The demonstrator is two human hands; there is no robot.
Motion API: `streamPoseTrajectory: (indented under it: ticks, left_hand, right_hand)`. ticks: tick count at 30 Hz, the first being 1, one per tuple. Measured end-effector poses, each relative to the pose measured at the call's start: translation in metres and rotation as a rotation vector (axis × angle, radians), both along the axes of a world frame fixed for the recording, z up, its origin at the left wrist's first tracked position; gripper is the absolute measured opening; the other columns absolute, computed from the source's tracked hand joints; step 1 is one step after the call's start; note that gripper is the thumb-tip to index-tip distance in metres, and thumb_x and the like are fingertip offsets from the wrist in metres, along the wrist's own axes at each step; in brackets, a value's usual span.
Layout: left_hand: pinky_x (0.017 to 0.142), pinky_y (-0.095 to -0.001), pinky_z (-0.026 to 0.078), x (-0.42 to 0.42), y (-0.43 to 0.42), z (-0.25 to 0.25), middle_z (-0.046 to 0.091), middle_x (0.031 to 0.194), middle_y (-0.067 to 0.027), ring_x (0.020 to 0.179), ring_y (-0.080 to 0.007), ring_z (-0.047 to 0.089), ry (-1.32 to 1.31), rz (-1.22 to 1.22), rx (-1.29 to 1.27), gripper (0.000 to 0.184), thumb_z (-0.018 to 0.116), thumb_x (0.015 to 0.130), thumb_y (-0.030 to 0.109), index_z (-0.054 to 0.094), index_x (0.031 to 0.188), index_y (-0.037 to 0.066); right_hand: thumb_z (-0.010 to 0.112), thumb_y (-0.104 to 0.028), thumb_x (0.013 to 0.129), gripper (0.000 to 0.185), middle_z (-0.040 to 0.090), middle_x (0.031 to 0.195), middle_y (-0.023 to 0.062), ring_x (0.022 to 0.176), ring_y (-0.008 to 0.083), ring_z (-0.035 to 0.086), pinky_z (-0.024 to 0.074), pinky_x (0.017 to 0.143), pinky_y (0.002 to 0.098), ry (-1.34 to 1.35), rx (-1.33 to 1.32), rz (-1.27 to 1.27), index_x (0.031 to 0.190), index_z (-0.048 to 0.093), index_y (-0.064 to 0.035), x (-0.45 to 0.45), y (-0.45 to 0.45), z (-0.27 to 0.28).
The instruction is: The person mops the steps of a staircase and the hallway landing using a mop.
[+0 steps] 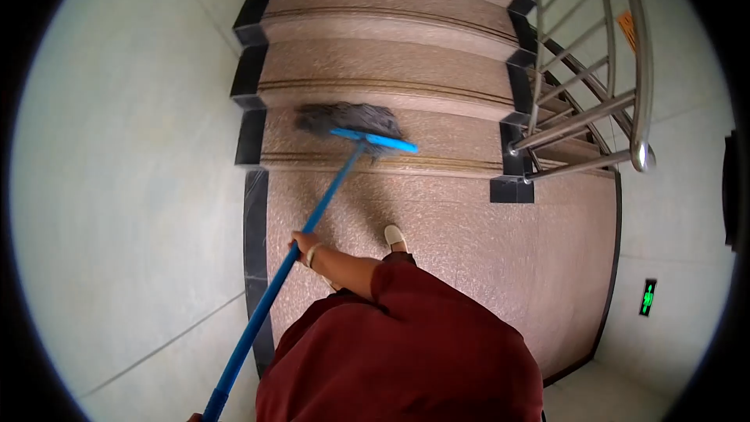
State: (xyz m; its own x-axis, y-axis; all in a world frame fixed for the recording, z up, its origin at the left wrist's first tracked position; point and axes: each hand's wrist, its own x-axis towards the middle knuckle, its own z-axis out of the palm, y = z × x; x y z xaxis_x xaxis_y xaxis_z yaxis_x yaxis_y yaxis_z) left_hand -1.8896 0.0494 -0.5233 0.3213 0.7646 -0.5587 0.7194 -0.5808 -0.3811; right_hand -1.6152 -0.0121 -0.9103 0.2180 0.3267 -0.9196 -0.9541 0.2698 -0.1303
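Observation:
A mop (328, 196) with a long blue handle slants from the lower left up to the stairs. Its grey, shaggy pad (348, 119) rests on the first step (453, 137), under a blue head plate (383, 141). My right hand (304, 245), with a pale band at the wrist, is wrapped round the handle partway down. At the bottom edge only a sliver of my left hand (195, 417) shows, closed at the handle's upper part; the rest is out of frame.
Pinkish stone stairs (383, 59) with black side borders rise ahead. A metal railing (578, 121) stands at the right. A pale wall (141, 148) runs along the left. One light shoe (394, 235) is on the landing (461, 250). A green exit sign (648, 298) glows low on the right wall.

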Motion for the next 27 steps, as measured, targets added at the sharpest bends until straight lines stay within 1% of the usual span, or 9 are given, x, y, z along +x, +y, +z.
streamPoseTrajectory:
  ticks: [6,7,10,11,12,13,14,17,27]
  left_hand:
    - [0.045,-0.039,0.04,0.111,0.004,-0.024,0.052,0.051,-0.0112,0.048,-0.0295,0.052,-0.108,-0.593,0.024,0.02,0.057,0.063,0.029,0.052,0.066,0.011]
    - [0.043,-0.0374,0.036,0.125,0.006,-0.058,0.047,0.044,-0.0114,0.045,-0.0294,0.049,-0.201,-0.675,0.16,0.02,0.061,0.052,0.02,0.047,0.049,0.007]
    - [0.04,-0.0367,0.036,0.211,-0.036,-0.094,0.047,0.045,-0.0093,0.041,-0.0275,0.048,-0.347,-0.877,0.022,0.015,0.057,0.055,0.017,0.045,0.05,0.01]
    - [0.04,-0.0365,0.036,0.237,-0.055,-0.105,0.048,0.045,-0.0089,0.042,-0.0263,0.049,-0.357,-0.927,-0.006,0.014,0.056,0.056,0.016,0.045,0.051,0.01]
    - [0.04,-0.0363,0.037,0.26,-0.074,-0.117,0.047,0.046,-0.0086,0.042,-0.0256,0.049,-0.353,-0.987,-0.014,0.014,0.056,0.056,0.015,0.044,0.052,0.009]
    - [0.04,-0.0355,0.037,0.28,-0.092,-0.127,0.047,0.045,-0.0081,0.042,-0.0254,0.049,-0.388,-1.064,-0.04,0.014,0.055,0.057,0.015,0.044,0.052,0.009]
    - [0.04,-0.0346,0.037,0.298,-0.112,-0.121,0.047,0.045,-0.0078,0.041,-0.0252,0.049,-0.369,-1.083,-0.057,0.015,0.056,0.057,0.015,0.043,0.052,0.009]
    - [0.04,-0.0339,0.037,0.32,-0.112,-0.11,0.047,0.045,-0.008,0.041,-0.0249,0.048,-0.417,-1.055,0.04,0.015,0.058,0.056,0.015,0.045,0.052,0.008]
    - [0.04,-0.0348,0.035,0.295,-0.136,-0.113,0.046,0.044,-0.0079,0.04,-0.0246,0.047,-0.378,-0.938,0.082,0.015,0.056,0.055,0.013,0.044,0.05,0.007]
  right_hand:
    - [0.048,-0.016,0.069,0.017,0.043,0.052,0.008,0.048,0.0193,0.044,0.037,0.044,0.0304,-0.024,0.177,-0.372,0.057,0.043,-0.0051,0.05,-0.137,-0.043]
    - [0.047,-0.016,0.068,0.017,0.042,0.05,0.0074,0.047,0.0189,0.043,0.0365,0.043,0.0299,-0.064,0.027,-0.307,0.055,0.041,-0.0059,0.072,-0.169,-0.019]
    - [0.046,-0.017,0.067,0.018,0.041,0.047,0.0055,0.039,0.0178,0.038,0.0335,0.037,0.0289,-0.128,-0.118,-0.755,0.051,0.04,-0.0087,0.119,-0.246,-0.105]
    - [0.043,-0.014,0.068,0.015,0.036,0.046,0.0036,0.036,0.0151,0.036,0.0315,0.033,0.0268,-0.171,-0.207,-0.744,0.056,0.037,-0.0078,0.135,-0.277,-0.073]
    - [0.042,-0.025,0.069,0.025,0.044,0.046,0.0063,0.037,0.0175,0.038,0.0313,0.034,0.029,-0.177,-0.278,-0.786,0.051,0.041,-0.0083,0.152,-0.31,-0.139]
    - [0.042,-0.021,0.07,0.022,0.043,0.046,0.0071,0.035,0.0176,0.037,0.0313,0.034,0.0305,-0.211,-0.342,-0.686,0.052,0.041,-0.0081,0.165,-0.342,-0.128]
    - [0.043,-0.014,0.07,0.017,0.04,0.044,0.0063,0.034,0.017,0.036,0.0326,0.034,0.03,-0.031,-0.317,-0.992,0.055,0.039,-0.0075,0.184,-0.359,-0.116]
    - [0.044,-0.005,0.068,0.015,0.034,0.045,0.004,0.036,0.0154,0.038,0.0355,0.034,0.0247,-0.008,-0.204,-0.798,0.058,0.033,-0.007,0.197,-0.358,-0.086]
    - [0.046,-0.007,0.068,0.016,0.035,0.047,0.003,0.037,0.0142,0.036,0.0367,0.035,0.0243,0.063,-0.071,-0.866,0.06,0.033,-0.0082,0.176,-0.369,-0.083]
